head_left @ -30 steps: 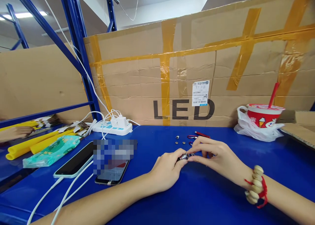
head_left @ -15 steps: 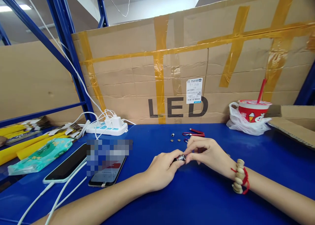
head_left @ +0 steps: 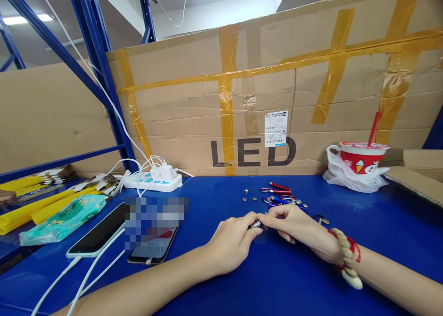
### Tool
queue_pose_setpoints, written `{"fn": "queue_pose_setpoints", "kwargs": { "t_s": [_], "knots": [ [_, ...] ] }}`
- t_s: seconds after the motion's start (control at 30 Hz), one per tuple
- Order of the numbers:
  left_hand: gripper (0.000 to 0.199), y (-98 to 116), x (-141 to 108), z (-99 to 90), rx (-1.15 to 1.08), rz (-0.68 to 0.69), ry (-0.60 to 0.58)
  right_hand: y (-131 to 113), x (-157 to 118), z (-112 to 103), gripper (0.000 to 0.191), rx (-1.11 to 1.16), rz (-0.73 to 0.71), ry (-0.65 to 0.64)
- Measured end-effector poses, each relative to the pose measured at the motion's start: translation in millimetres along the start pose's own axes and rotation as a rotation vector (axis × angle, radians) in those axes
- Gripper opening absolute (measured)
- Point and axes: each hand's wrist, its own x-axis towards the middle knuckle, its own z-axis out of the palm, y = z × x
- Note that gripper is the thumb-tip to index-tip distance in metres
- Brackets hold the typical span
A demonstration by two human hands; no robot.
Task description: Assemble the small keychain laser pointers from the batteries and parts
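Over the blue tabletop, my left hand [head_left: 233,240] grips a small black flashlight [head_left: 256,224] with a silver threaded end. My right hand [head_left: 294,223] is pinched at that end, fingertips closed; whether a loose part sits between them is hidden. Just beyond lie red flashlights [head_left: 281,192] with carabiner clips and blue flashlights [head_left: 278,199], partly covered by my right hand. Two button cells [head_left: 254,199] and a small metal piece [head_left: 245,191] rest left of them. A dark clip-like part [head_left: 321,220] lies behind my right wrist.
On the left are a white phone [head_left: 98,233], a dark phone [head_left: 155,249], white cables, a power strip [head_left: 152,182] and a tissue pack [head_left: 65,219]. A red cup [head_left: 362,158] stands back right. Cardboard [head_left: 187,122] walls the rear. Another person's hand [head_left: 6,196] shows far left.
My right hand has turned and lowered at the flashlight's end, uncovering more flashlights and the dark part behind it. My left hand keeps its grip. The view has shifted slightly.
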Motion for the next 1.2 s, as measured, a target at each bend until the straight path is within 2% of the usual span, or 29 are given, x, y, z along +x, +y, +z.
{"fn": "queue_pose_setpoints", "kwargs": {
  "t_s": [0.27, 0.37, 0.5, 0.6, 0.7, 0.8, 0.87, 1.03, 1.2],
  "knots": [
    [0.017, 3, 1, -0.5, -0.01, -0.049, 0.003, 3, 2, 1, 0.052, 0.042, -0.003, -0.022],
    [0.018, 2, 2, -0.4, -0.037, -0.061, 0.019, 4, 4, 3, 0.05, 0.015, -0.052, -0.004],
    [0.019, -1, 3, 0.7, -0.071, -0.047, 0.043, 3, 5, 1, 0.041, -0.2, -0.287, 0.119],
    [0.02, -2, 3, 1.6, -0.096, -0.041, 0.058, 4, 4, -7, 0.033, -0.461, -0.538, 0.246],
    [0.019, -3, 3, 1.3, -0.132, -0.039, 0.06, 5, 4, -17, 0.024, -0.694, -0.789, 0.283],
    [0.019, -2, 3, -0.5, -0.14, -0.037, 0.039, 5, 3, -23, 0.019, -0.766, -0.99, 0.3],
    [0.019, -2, 2, -1.8, -0.126, -0.025, 0.009, 5, 3, -24, 0.017, -0.751, -1.064, 0.303],
    [0.02, -2, 1, -2.0, -0.067, 0.027, -0.025, 5, 1, -22, 0.016, -0.698, -1.037, 0.259],
    [0.022, -5, 1, 0.3, -0.031, 0.057, -0.03, 5, 2, -18, 0.024, -0.602, -0.85, 0.228]
  ]
}}
